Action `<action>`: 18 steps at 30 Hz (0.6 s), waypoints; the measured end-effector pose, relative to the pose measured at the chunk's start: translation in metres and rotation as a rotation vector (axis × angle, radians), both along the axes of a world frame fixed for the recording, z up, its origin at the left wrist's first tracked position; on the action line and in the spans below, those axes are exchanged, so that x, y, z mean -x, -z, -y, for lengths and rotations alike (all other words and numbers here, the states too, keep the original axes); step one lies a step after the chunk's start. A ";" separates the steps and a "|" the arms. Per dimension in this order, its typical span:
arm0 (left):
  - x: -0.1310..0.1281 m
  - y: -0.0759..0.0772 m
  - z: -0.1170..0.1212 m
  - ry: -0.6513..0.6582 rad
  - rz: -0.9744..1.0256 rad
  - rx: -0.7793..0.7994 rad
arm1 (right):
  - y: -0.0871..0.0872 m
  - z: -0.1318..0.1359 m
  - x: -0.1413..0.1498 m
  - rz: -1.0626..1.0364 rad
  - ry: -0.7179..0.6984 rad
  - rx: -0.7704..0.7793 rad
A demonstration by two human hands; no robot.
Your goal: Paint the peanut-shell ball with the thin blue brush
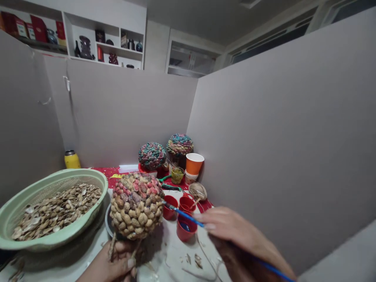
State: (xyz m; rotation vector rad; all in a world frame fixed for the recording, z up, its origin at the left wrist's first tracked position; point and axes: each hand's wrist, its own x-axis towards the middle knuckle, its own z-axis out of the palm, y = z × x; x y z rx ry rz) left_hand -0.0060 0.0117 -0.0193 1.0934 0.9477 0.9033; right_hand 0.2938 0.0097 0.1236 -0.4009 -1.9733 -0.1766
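Note:
A round ball covered in peanut shells [138, 215] is held up from below by my left hand [116, 260], whose fingers wrap round its twisted-rope underside. Its lower shells are plain tan; those on top are tinted red and purple. My right hand [235, 231] grips a blue paintbrush [189, 216] between thumb and fingers. The brush's tip is at the ball's right edge; whether it touches I cannot tell. Under the brush stand red cups: a front one [187, 233] with dark blue liquid, one behind left [169, 212] and one behind right [188, 203] with a stick in it.
At left sits a green basket [101, 184] full of shells. Two colourful shell balls, one left [152, 155] and one right [179, 144], stand behind, near an orange paper cup [194, 163]. A yellow bottle [72, 160] is at the back left. Grey partitions [279, 137] enclose the table.

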 end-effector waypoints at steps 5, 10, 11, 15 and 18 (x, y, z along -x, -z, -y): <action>0.000 -0.010 0.005 0.016 -0.062 0.002 | 0.017 0.011 -0.033 -0.246 0.216 0.104; 0.002 -0.008 0.001 0.047 -0.049 0.012 | 0.044 -0.002 -0.049 -0.036 0.429 0.336; 0.003 -0.005 0.001 0.035 -0.040 0.023 | 0.050 -0.007 -0.050 0.027 0.445 0.372; 0.004 0.001 0.001 0.013 -0.028 0.030 | 0.069 -0.024 -0.049 0.124 0.462 0.451; 0.002 -0.002 0.003 0.030 -0.028 0.030 | 0.079 -0.032 -0.047 0.148 0.444 0.461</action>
